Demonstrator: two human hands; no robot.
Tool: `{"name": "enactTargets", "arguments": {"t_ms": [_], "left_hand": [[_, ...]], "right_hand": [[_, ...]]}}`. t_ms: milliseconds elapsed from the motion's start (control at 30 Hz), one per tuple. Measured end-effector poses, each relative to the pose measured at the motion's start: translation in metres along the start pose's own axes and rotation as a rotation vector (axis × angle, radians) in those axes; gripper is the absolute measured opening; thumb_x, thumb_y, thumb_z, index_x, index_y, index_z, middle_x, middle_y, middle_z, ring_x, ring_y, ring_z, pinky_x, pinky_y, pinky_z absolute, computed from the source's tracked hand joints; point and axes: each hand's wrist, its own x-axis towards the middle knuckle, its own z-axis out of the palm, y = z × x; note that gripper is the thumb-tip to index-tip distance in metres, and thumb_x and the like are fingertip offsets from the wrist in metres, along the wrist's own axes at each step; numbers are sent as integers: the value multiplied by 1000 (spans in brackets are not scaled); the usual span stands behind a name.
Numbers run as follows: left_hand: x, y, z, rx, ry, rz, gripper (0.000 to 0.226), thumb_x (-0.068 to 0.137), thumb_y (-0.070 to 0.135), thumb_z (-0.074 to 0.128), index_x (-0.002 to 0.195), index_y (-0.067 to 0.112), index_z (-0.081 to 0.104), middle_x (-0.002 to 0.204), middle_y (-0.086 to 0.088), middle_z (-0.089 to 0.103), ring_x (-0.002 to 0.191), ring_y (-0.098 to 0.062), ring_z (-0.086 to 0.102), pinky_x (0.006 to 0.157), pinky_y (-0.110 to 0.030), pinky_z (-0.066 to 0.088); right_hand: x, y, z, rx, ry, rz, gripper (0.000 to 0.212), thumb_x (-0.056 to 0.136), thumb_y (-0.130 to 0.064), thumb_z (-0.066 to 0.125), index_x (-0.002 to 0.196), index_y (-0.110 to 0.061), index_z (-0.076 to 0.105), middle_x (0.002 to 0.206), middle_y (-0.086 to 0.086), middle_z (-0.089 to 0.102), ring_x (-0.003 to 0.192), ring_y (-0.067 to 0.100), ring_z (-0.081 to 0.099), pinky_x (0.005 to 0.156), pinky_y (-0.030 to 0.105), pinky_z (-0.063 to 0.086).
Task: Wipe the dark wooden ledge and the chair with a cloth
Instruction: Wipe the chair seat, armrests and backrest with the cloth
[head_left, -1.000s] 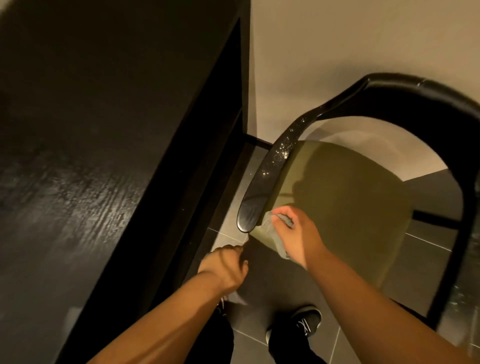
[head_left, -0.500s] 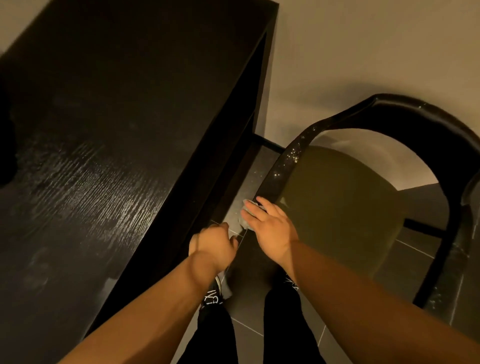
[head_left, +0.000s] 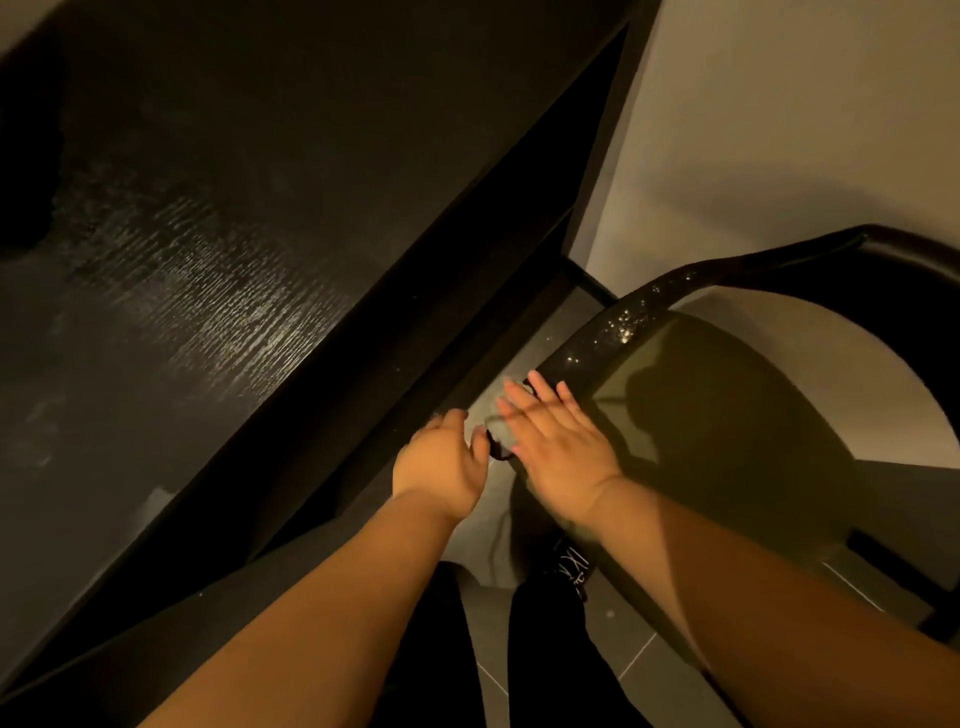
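My right hand (head_left: 556, 449) presses the cloth (head_left: 497, 430) with straight fingers onto the chair (head_left: 618, 325); my left hand (head_left: 441, 465) hangs loosely curled, empty, beside the ledge (head_left: 208, 234), with the wall (head_left: 779, 130) beyond.

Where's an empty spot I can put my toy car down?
The dark wooden ledge top looks bare along its front edge. The chair seat, right of the right hand, is free too. The gap between ledge and armrest is crowded with the left hand and the cloth.
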Motion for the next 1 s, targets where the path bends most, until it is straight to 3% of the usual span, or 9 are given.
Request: {"name": "enactTargets", "arguments": {"t_ms": [67,200,367,467,533,633,733,867,1000], "left_hand": [[1,8,8,-47,24,39,51,109,52,34,146,21,49,142,-8,59,127,-29,57,100,-43,50],[6,23,21,-139,92,72,55,110,49,33,156,19,40,153,-5,52,136,-28,52,107,-42,46],[13,37,30,-169,111,100,57,107,53,31,153,22,44,145,-3,58,125,-25,60,100,-47,52],[22,41,29,-126,119,111,58,107,56,30,151,21,47,140,-4,61,122,-25,61,97,-44,52],[33,48,26,-119,136,86,57,109,55,32,152,21,46,143,-5,60,126,-27,59,100,-45,51],[45,65,26,-117,127,98,57,109,55,31,153,20,44,144,-6,59,127,-29,59,100,-47,52],[50,73,37,-45,141,129,48,108,55,34,139,22,51,122,-2,65,106,-27,64,85,-46,56],[49,73,47,58,280,142,35,105,49,39,118,22,57,96,2,64,79,-24,62,64,-38,47],[50,75,46,122,286,136,37,105,48,33,117,22,55,92,3,62,71,-22,57,58,-35,37]], "right_hand": [[11,26,-3,-73,-17,-3,68,102,-29,52,162,-17,23,171,5,19,159,31,6,127,49,3],[19,45,-16,-48,-3,205,69,104,-33,39,163,-16,9,174,8,0,158,36,-7,127,52,-6],[-3,23,-2,-2,20,115,69,105,-41,37,163,-15,12,174,6,-2,159,31,-9,129,50,-3],[4,54,-12,-47,-3,52,65,105,-41,31,163,-20,7,174,3,-1,159,31,-7,128,51,-2],[13,81,-23,-70,-12,106,66,105,-39,31,162,-22,4,173,3,-4,158,34,-9,128,53,-2],[14,98,-31,19,65,221,62,105,-40,25,163,-17,23,173,3,8,159,34,-3,129,54,1],[10,79,-27,124,70,221,63,106,-44,18,160,-17,35,173,0,11,160,30,-3,129,51,0],[18,78,-26,107,112,157,48,105,-39,36,138,-18,63,165,-2,36,159,30,13,129,50,5],[38,113,-29,88,169,231,42,99,-27,54,139,-15,58,162,5,40,157,34,16,129,52,6]]}}
